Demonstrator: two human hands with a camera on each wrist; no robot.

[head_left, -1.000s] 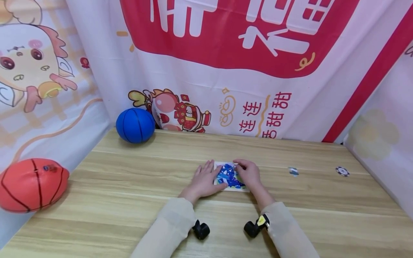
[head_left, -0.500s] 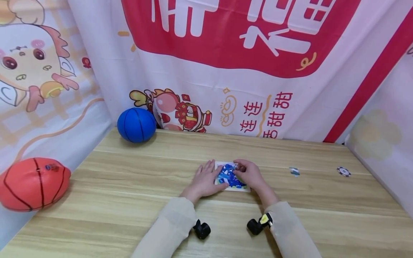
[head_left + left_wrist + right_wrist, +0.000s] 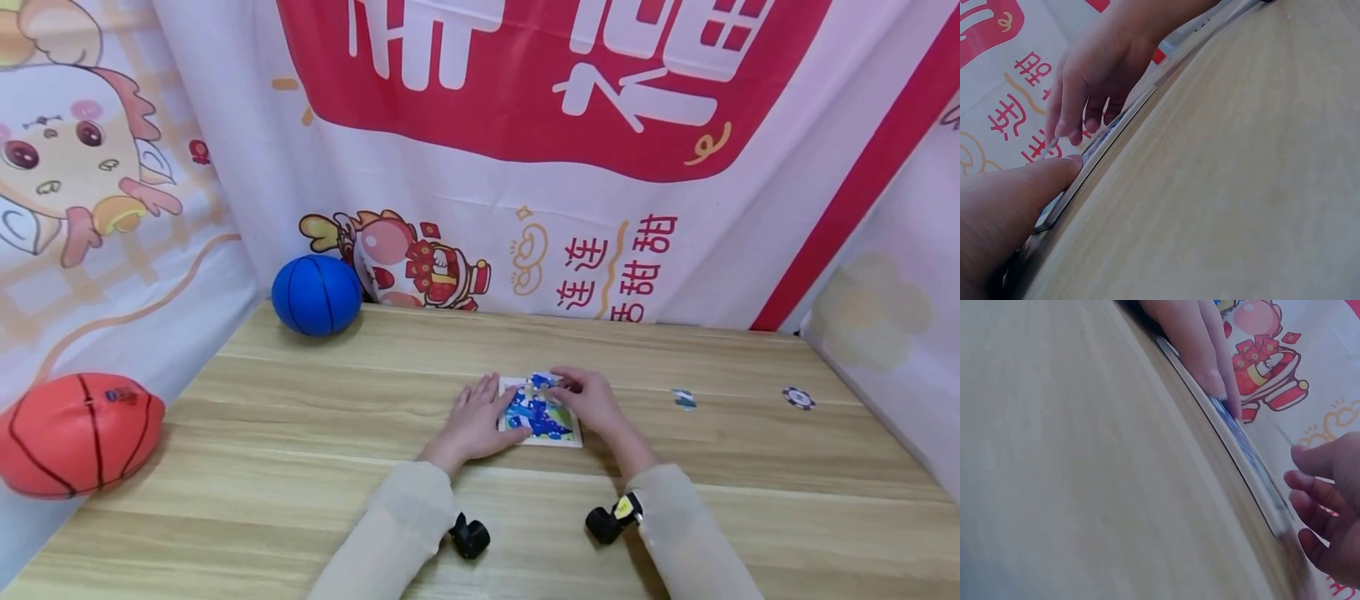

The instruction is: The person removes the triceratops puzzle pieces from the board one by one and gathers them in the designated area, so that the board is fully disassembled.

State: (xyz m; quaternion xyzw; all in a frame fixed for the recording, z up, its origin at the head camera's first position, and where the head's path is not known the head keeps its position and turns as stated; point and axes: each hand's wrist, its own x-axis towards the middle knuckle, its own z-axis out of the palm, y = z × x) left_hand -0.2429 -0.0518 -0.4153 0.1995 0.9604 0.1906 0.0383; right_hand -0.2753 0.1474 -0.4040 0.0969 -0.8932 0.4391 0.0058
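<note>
A small jigsaw puzzle in a pale frame lies on the wooden table, its picture blue with some green. My left hand rests along the puzzle's left side, fingers straight and thumb over the picture. At the upper right of the puzzle, my right hand pinches a puzzle piece between thumb and fingertips. The left wrist view shows that thin piece tilted above the puzzle. Beige backing shows in the upper part of the picture, near the right fingertips. The right hand's other fingers curl loosely in the right wrist view.
A loose puzzle piece lies to the right of the puzzle, and a poker chip farther right. A blue ball stands at the back left corner, a red ball at the left edge. Printed cloth hangs behind the table.
My right hand has drawn slightly back and right with a puzzle piece raised from the picture, and beige backing now shows there. The left hand has stayed in place.
</note>
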